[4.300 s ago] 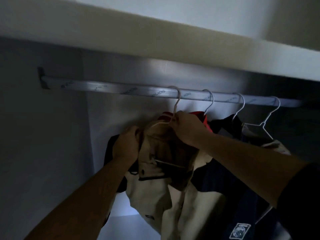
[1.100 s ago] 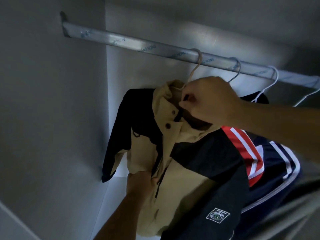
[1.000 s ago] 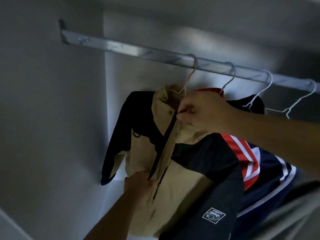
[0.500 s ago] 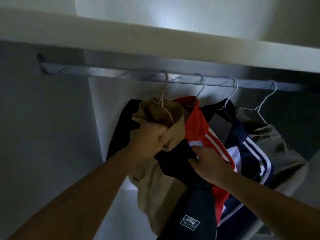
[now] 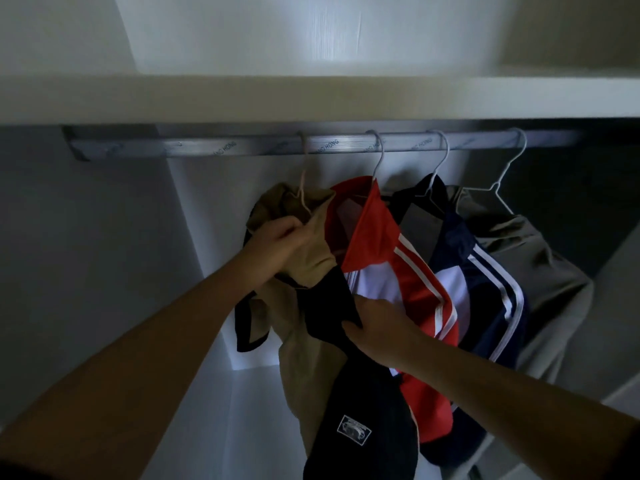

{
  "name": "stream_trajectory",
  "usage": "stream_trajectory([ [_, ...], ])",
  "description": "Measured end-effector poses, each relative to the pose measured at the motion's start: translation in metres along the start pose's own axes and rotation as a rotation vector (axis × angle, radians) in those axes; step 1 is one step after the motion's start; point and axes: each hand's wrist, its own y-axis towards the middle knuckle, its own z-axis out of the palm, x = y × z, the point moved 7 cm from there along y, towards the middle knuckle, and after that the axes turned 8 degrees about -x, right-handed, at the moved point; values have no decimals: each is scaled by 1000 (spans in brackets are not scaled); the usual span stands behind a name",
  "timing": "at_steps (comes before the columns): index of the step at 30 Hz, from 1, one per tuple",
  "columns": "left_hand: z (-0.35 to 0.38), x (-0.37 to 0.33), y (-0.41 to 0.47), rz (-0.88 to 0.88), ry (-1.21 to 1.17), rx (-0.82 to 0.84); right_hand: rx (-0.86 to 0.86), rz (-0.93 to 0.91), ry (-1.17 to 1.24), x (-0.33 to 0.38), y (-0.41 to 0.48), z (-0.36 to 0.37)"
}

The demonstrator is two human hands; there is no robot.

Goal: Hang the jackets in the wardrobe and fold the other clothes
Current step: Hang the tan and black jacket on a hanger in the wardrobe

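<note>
Dim wardrobe interior, bright glare patch on the upper back wall (image 5: 332, 36) — soft blur, curved wide-angle edges

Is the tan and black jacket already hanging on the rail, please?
Yes, hanging: its hanger hook sits over the rail. The tan and black jacket is bunched, with the left hand gripping its collar.

head view looks up, close to rail (image 5: 311, 147).
</note>
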Motion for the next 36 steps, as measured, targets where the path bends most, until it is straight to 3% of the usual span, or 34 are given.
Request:
stream_trajectory([
  [2, -12, 9, 10, -45, 130, -130, 52, 5, 11, 5, -2, 8],
  [5, -54, 13, 29, 43, 402, -485, 60, 14, -20, 7, -2, 13],
  [6, -60, 17, 38, 47, 428, -493, 62, 10, -22, 8, -2, 15],
  [11, -36, 32, 86, -36, 618, -236, 84, 4, -6, 8, 0, 21],
  [14, -53, 34, 99, -113, 763, -420, 102, 7, 32, 5, 1, 22],
  [17, -87, 47, 102, -266, 543, -600, 119, -10, 47, 5, -1, 20],
  [21, -73, 47, 95, -315, 351, -492, 139, 24, 66, 8, -2, 20],
  [28, -23, 11, 20, -38, 229, -324, 57, 63, -116, 26, -16, 17],
  [32, -7, 10, -6, -108, 312, -159, 76, 52, -105, 45, -18, 20],
  [36, -20, 14, -5, -280, 407, -158, 192, -8, 83, 59, -23, 16],
])
